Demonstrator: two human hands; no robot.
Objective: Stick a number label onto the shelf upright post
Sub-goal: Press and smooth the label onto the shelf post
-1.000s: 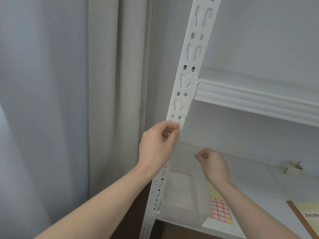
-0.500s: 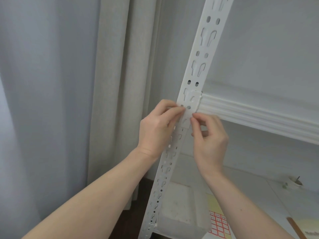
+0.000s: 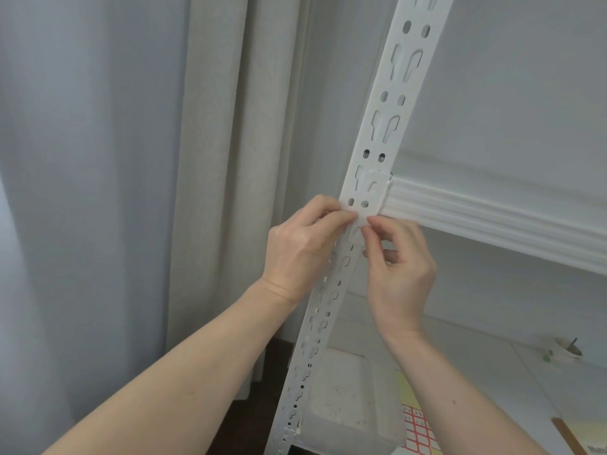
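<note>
Head view: label (image 3: pixel 356 232) sits on the front face of the upright post (image 3: pixel 374 152), directly under the fingertips of both hands, just below the joint where the upper shelf beam (image 3: pixel 492 218) meets the post. It reads as a small pale square, about the same white as the post; any number on it is too faint to read. Whether it is fully stuck down, I cannot tell.

Left hand (image 3: pixel 302 244) comes in from the left of the post, fingers curled, thumb and forefinger tips pinching or pressing at the label's upper left edge. Right hand (image 3: pixel 399 267) comes in from the right, forefinger and thumb tips on the label's right edge, other fingers curled into the palm. Both look like fingertip pinches at the label; exact contact is too small to confirm.

Post runs tilted in frame, from above the grip down past both wrists, punched with paired holes and keyhole slots. Beam extends right from the grip point.

Below the grip, on the lower shelf (image 3: pixel 492 372): a translucent plastic tray (image 3: pixel 345 405) beside the post, a sticker sheet (image 3: pixel 418 428) with a red grid just right of the tray, a small round dish (image 3: pixel 566 351) far right, a brown-edged book (image 3: pixel 578 438) at the bottom right corner.

Left of the grip: beige curtain (image 3: pixel 230 159), then a pale grey curtain (image 3: pixel 82 159).
</note>
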